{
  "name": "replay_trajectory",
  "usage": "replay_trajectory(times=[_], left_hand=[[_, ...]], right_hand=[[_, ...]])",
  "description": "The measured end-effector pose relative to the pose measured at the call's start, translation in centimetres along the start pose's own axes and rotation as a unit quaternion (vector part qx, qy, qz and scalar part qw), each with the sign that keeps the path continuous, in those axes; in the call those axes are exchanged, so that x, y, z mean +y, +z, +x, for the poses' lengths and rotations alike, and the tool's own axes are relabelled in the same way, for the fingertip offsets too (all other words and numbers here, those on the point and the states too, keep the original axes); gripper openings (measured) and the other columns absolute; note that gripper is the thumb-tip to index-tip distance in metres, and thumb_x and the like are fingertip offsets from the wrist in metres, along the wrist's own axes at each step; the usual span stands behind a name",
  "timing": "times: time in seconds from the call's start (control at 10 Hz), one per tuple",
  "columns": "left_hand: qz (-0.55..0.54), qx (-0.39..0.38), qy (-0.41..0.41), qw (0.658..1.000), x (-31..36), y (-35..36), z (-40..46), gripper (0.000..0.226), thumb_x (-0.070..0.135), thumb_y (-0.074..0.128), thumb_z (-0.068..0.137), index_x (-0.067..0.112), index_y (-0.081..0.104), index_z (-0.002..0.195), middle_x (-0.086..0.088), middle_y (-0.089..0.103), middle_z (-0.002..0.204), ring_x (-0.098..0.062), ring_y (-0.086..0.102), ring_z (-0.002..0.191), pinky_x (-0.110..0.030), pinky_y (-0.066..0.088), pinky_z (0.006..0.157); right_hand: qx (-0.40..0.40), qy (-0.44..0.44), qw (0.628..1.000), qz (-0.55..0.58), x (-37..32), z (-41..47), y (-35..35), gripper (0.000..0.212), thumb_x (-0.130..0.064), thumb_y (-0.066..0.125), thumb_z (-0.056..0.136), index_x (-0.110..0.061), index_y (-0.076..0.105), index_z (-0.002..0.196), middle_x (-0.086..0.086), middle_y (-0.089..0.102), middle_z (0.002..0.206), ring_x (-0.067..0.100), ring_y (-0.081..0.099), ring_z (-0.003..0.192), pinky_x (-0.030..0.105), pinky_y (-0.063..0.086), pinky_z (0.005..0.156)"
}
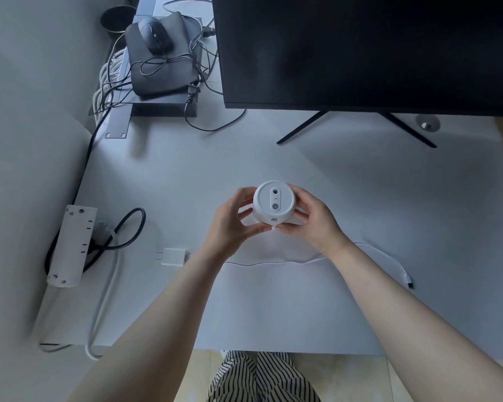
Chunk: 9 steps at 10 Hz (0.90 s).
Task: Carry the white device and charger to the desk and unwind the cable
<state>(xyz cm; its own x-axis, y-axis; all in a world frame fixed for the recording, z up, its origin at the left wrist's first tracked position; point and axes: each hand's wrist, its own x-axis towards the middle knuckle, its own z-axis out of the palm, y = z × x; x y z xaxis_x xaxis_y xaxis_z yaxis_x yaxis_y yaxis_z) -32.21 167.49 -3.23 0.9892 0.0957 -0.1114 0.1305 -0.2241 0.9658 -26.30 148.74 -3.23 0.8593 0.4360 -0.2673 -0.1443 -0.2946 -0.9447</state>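
A round white device (273, 202) is held above the white desk (273, 309), its flat underside facing me with an oval recess and a small port on its lower edge. My left hand (233, 219) grips its left side and my right hand (311, 219) grips its right side. The white charger (173, 256) lies on the desk to the left, prongs pointing left. Its thin white cable (273, 263) runs stretched out across the desk behind my forearms and curves to a dark-tipped plug (410, 282) at the right.
A white power strip (73, 245) with a black cord and grey cable sits at the desk's left edge. A large black monitor (366, 50) on thin legs stands at the back. Black boxes, a mouse (156, 34) and tangled cables fill the back left.
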Motion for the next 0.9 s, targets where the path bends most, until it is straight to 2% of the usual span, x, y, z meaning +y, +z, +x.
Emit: replay_trajectory(times=[0.3,0.5,0.7,0.8,0.9], left_hand=[[0.02,-0.001,0.011,1.0,-0.1,-0.1,0.0,0.064,0.013,0.086,0.065,0.024,0.057,0.121,0.009,0.065,0.119,-0.005,0.06,0.113,-0.017,0.047,0.092],[0.028,-0.003,0.022,0.999,-0.4,-0.3,0.1,0.064,0.015,0.086,0.065,0.026,0.057,0.121,0.008,0.065,0.12,-0.007,0.06,0.114,-0.019,0.048,0.094],[0.028,-0.007,0.021,0.999,-0.5,-0.5,0.2,0.065,0.017,0.087,0.065,0.024,0.057,0.122,0.005,0.065,0.121,-0.007,0.06,0.114,-0.022,0.049,0.095],[0.041,-0.015,0.028,0.999,-0.8,-0.8,0.1,0.068,0.024,0.087,0.065,0.023,0.056,0.126,0.005,0.063,0.124,-0.009,0.058,0.117,-0.029,0.049,0.098],[0.051,-0.007,0.011,0.999,-0.6,-1.2,-0.5,0.081,0.037,0.086,0.063,0.023,0.049,0.134,0.004,0.058,0.131,-0.008,0.054,0.123,-0.032,0.048,0.1]], right_hand=[[-0.001,-0.003,1.0,-0.008,-0.4,-0.1,0.0,0.077,0.006,0.082,0.063,-0.016,0.052,0.131,-0.006,0.061,0.128,0.002,0.056,0.12,0.026,0.043,0.104],[-0.009,-0.005,1.0,-0.002,-0.4,0.2,0.1,0.082,0.006,0.082,0.063,-0.013,0.048,0.136,-0.001,0.058,0.135,0.001,0.054,0.122,0.024,0.042,0.105],[-0.013,-0.008,1.0,-0.001,-0.3,0.3,0.2,0.083,0.006,0.082,0.063,-0.015,0.048,0.136,-0.005,0.058,0.134,0.0,0.054,0.122,0.028,0.041,0.107],[-0.015,-0.007,1.0,0.004,-0.1,0.3,0.1,0.089,0.003,0.083,0.061,-0.022,0.045,0.138,-0.007,0.055,0.136,0.005,0.05,0.129,0.033,0.039,0.11],[-0.008,0.004,1.0,0.02,-0.5,-0.5,-0.5,0.094,0.005,0.082,0.064,-0.026,0.038,0.141,-0.002,0.046,0.145,0.008,0.041,0.136,0.033,0.038,0.11]])
